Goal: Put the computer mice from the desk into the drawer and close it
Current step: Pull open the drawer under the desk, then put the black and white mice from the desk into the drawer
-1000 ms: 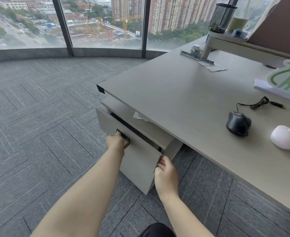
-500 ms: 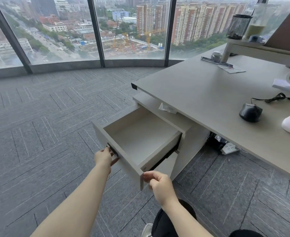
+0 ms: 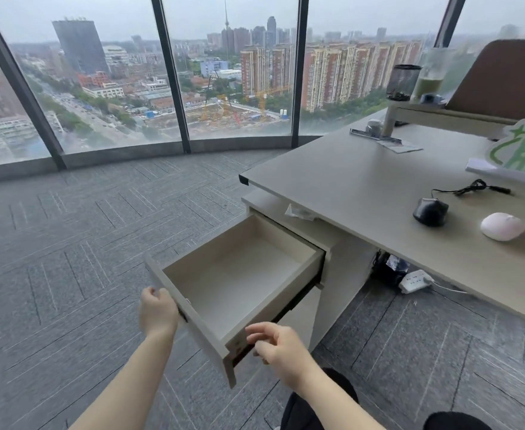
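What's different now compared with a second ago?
The drawer has been pulled from nearly shut to wide open, toward the person; it looks empty. The left hand stays at the drawer's front. The right hand has let go of the corner and hovers open beside it. The black mouse and white mouse lie untouched on the desk.

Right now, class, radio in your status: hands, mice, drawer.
Left hand at drawer front, right hand by its corner, both empty. Drawer open, empty. Black mouse, pink mouse on desk. Nothing blocking.
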### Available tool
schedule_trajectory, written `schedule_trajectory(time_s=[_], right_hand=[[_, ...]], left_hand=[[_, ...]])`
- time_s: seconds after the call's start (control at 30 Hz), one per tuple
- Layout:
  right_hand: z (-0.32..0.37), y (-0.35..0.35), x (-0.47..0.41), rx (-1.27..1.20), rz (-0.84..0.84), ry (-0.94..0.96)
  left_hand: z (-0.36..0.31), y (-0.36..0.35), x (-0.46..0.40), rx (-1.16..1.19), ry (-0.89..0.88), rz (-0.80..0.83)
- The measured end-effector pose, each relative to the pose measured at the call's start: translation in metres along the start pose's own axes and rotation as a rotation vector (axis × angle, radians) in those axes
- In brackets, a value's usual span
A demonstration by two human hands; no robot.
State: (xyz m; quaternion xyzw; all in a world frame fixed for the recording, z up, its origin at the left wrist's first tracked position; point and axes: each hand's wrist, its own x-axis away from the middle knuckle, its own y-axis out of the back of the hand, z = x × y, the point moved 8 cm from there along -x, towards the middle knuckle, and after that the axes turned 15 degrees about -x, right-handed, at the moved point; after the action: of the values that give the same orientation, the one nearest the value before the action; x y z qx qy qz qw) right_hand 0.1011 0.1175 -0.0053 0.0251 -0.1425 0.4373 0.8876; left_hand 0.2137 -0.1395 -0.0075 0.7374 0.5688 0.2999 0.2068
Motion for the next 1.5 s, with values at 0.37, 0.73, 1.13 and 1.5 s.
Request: schedule_trajectory(time_s=[0.37, 0.73, 1.13, 1.5], right_hand=[[0.194, 0.31, 0.088, 0.44, -1.118, 0.463], [0.162, 0.459, 0.05, 0.745, -1.061, -0.176], [0.181, 0.444, 0.042, 0.767, -1.04, 0.081], [0.268, 0.273, 0.035, 0.32, -0.839, 0.719]], left_hand=[[-0.297, -0.138, 0.195, 0.042, -0.874, 0.354], [-0.389, -0.325, 0.306, -0.529, -1.086, 0.457], [-0.4, -0.294, 0.276, -0.301, -1.024, 0.346], [-0.411, -0.058, 0.215, 0.139, -1.113, 0.033]])
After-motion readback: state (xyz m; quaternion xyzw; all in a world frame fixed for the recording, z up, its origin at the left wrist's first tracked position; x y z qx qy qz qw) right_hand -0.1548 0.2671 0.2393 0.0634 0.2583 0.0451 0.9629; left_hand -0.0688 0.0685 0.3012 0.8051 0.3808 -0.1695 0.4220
